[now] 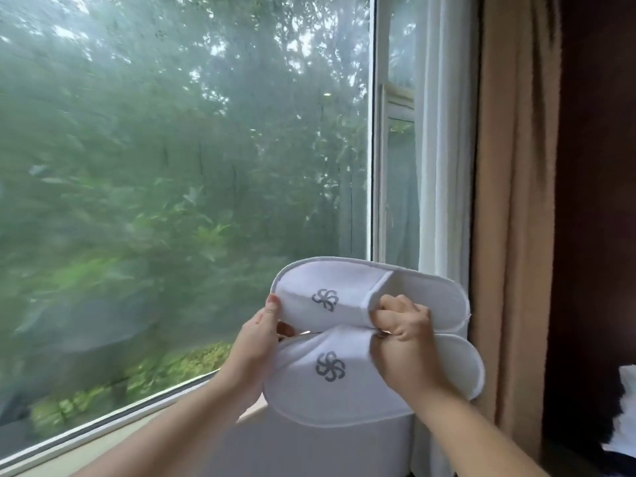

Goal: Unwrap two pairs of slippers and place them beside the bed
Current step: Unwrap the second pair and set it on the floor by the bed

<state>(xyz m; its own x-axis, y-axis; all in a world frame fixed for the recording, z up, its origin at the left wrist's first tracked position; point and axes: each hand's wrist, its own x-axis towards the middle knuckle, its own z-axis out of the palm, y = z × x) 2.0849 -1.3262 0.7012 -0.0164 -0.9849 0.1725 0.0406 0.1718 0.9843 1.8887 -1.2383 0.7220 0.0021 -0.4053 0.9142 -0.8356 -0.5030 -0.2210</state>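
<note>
Two slippers: an upper slipper (344, 294) and a lower slipper (330, 390), both white with a grey pinwheel emblem on the toe cover.
Place of the pair: lower centre-right of the frame, held up in front of the window (172, 149); no bed shows.
Lie of the pair: toes toward the left of the frame, heels toward the right, long edges meeting between the two hands.
Left grip (258, 339): closed on the toe end of the upper slipper, thumb on the front face and fingers behind; one fingertip shows in the gap between the slippers.
Right grip (402, 328): fingers curled and pinching the upper slipper at the open edge of its toe cover, right where the two slippers meet; whether it also catches the lower slipper cannot be told.
Seam between the slippers: something small glints there, too small to tell.
Below the pair: a white block (309, 449) at the bottom centre, next to the window sill (103, 438).
Outside the glass: blurred green foliage.
Right of the frame: a sheer white curtain (444, 149), then a tan curtain (509, 201), then a dark panel (599, 201).
</note>
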